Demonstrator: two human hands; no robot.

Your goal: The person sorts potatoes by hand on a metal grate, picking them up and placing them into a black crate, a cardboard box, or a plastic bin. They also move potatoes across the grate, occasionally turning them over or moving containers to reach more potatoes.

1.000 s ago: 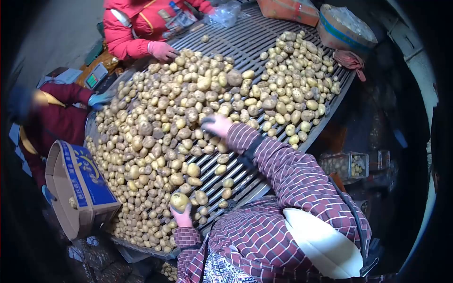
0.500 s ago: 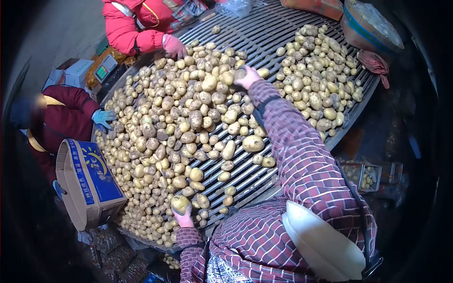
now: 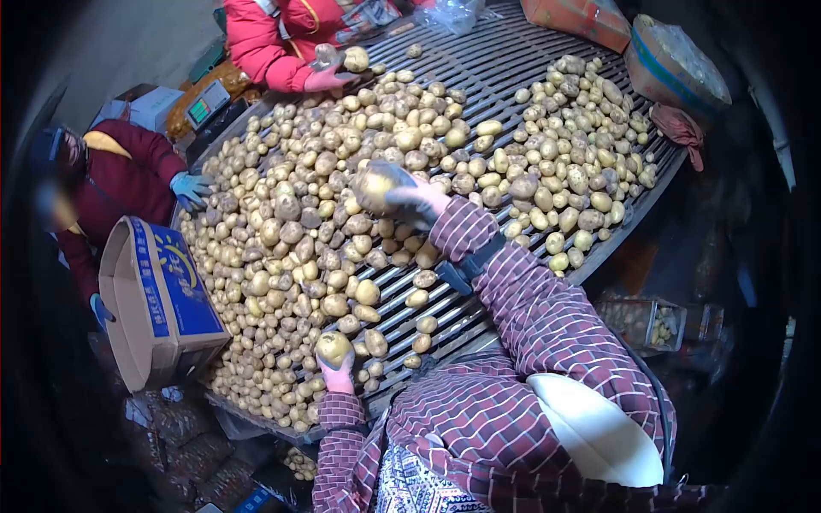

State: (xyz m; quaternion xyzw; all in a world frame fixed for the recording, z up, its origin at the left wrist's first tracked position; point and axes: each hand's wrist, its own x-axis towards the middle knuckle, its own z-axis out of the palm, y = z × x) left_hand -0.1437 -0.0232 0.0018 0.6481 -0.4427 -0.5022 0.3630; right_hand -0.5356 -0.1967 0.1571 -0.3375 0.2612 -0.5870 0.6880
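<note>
My left hand (image 3: 338, 376), in a pink glove, is closed around a yellowish potato (image 3: 333, 346) at the near edge of the heap. My right hand (image 3: 417, 203) is farther forward over the middle of the slatted table, its fingers wrapped round a large potato (image 3: 374, 185); both are slightly blurred. Beneath and around my hands spreads a wide heap of potatoes (image 3: 286, 209) of many sizes, some dirt-stained. Several loose potatoes (image 3: 425, 325) lie on the metal slats (image 3: 457, 312) between my two arms.
A second potato pile (image 3: 581, 154) lies to the right. Across the table, a person's pink-gloved hand (image 3: 332, 79) is by a potato (image 3: 356, 59). A second person's blue-gloved hand (image 3: 191, 190) rests at the left edge, beside a blue cardboard box (image 3: 184, 282). Open cartons (image 3: 676, 68) stand far right.
My right hand has moved left and nearer, and now grips a large potato. A large potato is gone from the slats. The red-sleeved person's hand has lifted off the heap. My left hand keeps its potato.
</note>
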